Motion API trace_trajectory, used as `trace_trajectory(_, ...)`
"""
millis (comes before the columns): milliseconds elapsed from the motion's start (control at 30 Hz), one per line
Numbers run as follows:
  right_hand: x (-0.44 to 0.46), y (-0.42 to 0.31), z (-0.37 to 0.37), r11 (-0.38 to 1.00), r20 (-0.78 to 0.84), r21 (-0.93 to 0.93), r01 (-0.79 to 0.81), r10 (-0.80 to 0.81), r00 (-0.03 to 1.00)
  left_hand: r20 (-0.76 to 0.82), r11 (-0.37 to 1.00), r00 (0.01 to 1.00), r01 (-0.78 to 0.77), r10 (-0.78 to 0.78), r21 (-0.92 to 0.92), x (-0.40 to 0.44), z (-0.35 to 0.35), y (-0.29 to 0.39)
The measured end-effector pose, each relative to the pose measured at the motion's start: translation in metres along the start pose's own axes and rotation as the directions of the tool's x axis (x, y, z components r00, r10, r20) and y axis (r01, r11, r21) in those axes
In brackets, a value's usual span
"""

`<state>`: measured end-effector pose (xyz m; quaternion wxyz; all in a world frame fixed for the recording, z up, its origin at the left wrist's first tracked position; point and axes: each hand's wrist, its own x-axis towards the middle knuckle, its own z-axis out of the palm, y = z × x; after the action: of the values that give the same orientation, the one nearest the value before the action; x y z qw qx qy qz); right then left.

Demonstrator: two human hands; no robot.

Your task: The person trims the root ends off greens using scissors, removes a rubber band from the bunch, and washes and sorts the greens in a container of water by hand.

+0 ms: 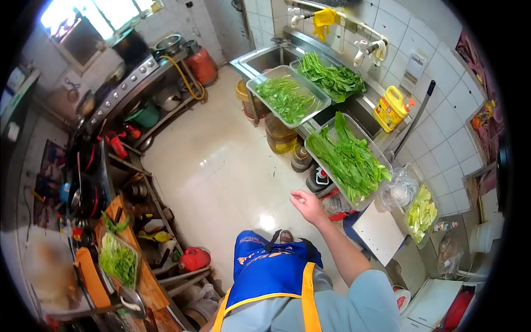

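Right hand (pixel 308 206) partly open near tray (pixel 378 192).

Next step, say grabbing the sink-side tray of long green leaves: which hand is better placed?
Right, probably: the right hand looks empty and is held out near the tray; the left hand is out of view.

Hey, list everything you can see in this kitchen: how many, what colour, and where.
Batches of greens: five, green to yellow-green, four right, one lower left
Sink: one, silver, upper right
Yellow jug: one, yellow, beside sink
Glove-like item: one, yellow, on wall pipe
Stove: one, silver, upper left
Gas cylinder: one, red-orange, past stove
Basin: one, green, below stove
Small clutter: uncounted, mixed, left shelves
Apron: one, blue and yellow, bottom centre
Right hand: one, bare, right of centre
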<state>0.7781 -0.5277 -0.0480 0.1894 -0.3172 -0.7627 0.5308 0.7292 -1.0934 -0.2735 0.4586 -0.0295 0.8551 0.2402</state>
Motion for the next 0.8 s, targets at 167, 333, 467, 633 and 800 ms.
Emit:
trace_trajectory(167,0.111,-0.011,0.011,0.992,-0.071,-0.104,0.076,-0.083,0.994,-0.034,0.966,0.972,-0.236,0.233,-0.106,0.160,-0.055,0.091)
trace_trajectory(333,0.197,-0.011,0.019,0.988,-0.263,-0.153,0.016,-0.057,0.963,-0.031,0.974,0.980,-0.200,0.198,-0.103,0.220,-0.180,0.351)
trace_trajectory(467,0.262,-0.022,0.018,0.995,-0.441,-0.063,-0.083,0.047,0.896,0.094,0.750,0.756,-0.655,0.648,0.095,0.233,-0.240,0.578)
trace_trajectory(633,0.317,-0.020,0.016,0.954,-0.634,-0.202,-0.220,0.044,0.772,0.304,0.275,0.345,-0.928,0.888,0.252,0.217,-0.222,0.780)
trace_trajectory(800,0.366,0.004,-0.003,0.917,-0.661,-0.273,-0.290,0.040,0.749,0.547,-0.079,0.044,-0.977,0.836,0.200,0.219,-0.138,0.882)
